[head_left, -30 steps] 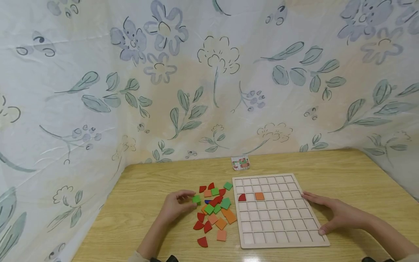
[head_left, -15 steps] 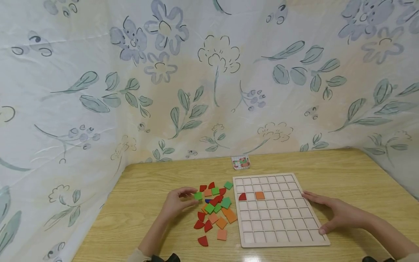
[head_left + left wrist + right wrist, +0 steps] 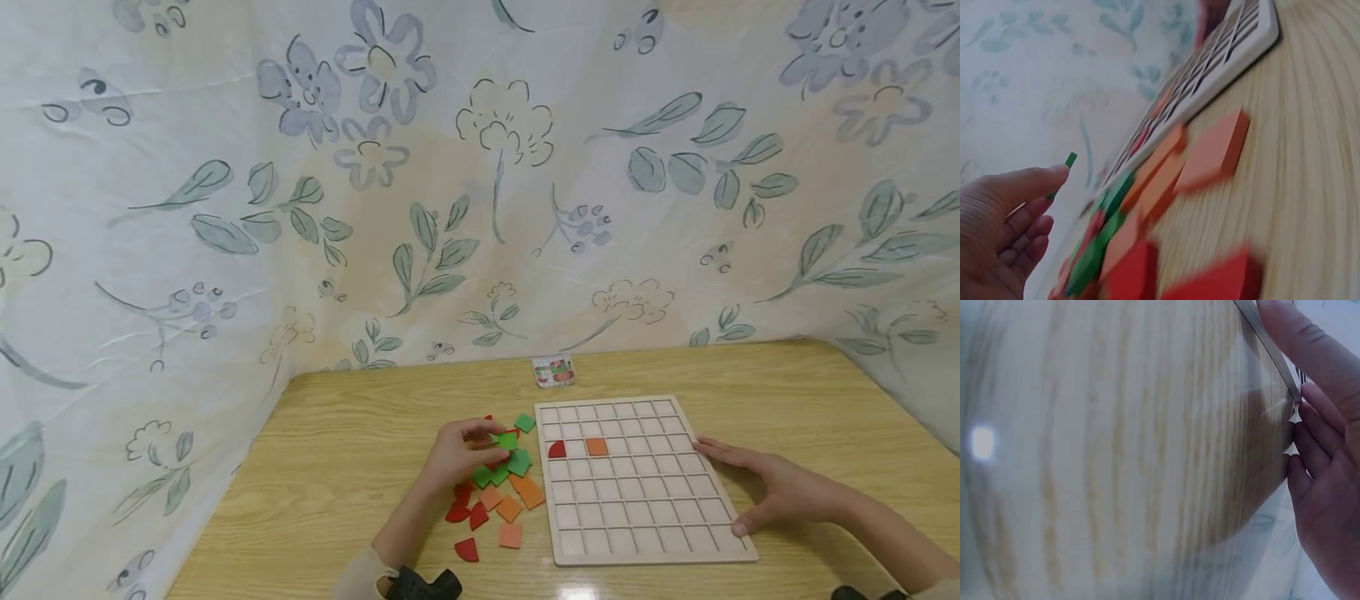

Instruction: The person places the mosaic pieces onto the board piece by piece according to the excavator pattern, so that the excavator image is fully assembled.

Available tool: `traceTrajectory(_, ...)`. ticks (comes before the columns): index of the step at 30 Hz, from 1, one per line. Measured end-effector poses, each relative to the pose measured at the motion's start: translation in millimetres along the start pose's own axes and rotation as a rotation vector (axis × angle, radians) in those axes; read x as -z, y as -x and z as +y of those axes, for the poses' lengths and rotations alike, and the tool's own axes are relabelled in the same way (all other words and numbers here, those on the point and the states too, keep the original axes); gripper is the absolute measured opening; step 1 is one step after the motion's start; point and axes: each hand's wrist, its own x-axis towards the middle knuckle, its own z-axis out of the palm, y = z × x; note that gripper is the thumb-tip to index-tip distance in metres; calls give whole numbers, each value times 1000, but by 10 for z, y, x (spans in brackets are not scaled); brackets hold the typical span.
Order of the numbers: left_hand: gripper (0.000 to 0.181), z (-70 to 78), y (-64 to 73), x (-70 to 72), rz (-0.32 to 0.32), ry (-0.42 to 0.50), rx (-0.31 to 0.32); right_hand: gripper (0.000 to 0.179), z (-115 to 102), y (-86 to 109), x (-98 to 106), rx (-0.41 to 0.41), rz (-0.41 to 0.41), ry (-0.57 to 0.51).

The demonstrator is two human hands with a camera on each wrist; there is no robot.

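My left hand [image 3: 456,452] pinches a green square tile [image 3: 507,441] between thumb and fingertips, above the loose pile. In the left wrist view, the same tile [image 3: 1070,161] shows edge-on, raised over the other pieces. My right hand [image 3: 787,492] rests along the right edge of the wooden grid board [image 3: 637,525], its fingers extended and its thumb at the near right corner. On the board lie a red quarter-circle piece [image 3: 557,450] and an orange square tile [image 3: 596,447], in the same row with a gap between. Part of the pile is hidden behind my left hand.
Left of the board, loose pieces include a red quarter circle [image 3: 467,550], a salmon square [image 3: 510,536], an orange piece [image 3: 527,492] and a dark green tile [image 3: 525,423]. A small printed pattern card [image 3: 553,372] lies at the table's back, before a floral cloth [image 3: 420,167].
My left hand has moved right across the pile toward the board, carrying the green tile from the pile's left side. My right hand stays at the board's edge.
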Motion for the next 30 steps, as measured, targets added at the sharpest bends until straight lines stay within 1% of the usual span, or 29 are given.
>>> traceTrajectory(5, 30, 114, -100, -274, -48, -56, -77, 93, -32, -5, 7, 7, 2, 3)
traceTrajectory(8, 28, 161, -156, -426, -61, -79, -99, 93, -45, -4, 10, 2, 4, -3)
traceTrajectory(11, 27, 198, -206, -559, -60, -93, -109, 94, -50, -1, 10, -12, 3, -12)
traceTrajectory(15, 25, 218, -286, -704, -42, -171, -158, 94, -51, 11, 10, -28, 7, -8)
traceTrajectory(19, 23, 235, -353, -778, -53, -220, -171, 95, -49, 10, 4, -24, 13, 1)
traceTrajectory(23, 23, 263, -388, -805, -98, -240, -131, 94, -50, 7, 2, -14, 14, 0)
traceTrajectory(26, 24, 275, -402, -810, -119, -243, -118, 94, -47, 8, 3, -10, 10, -5)
traceTrajectory(30, 22, 277, -411, -811, -113, -239, -127, 94, -38, 6, 9, -16, 3, -19)
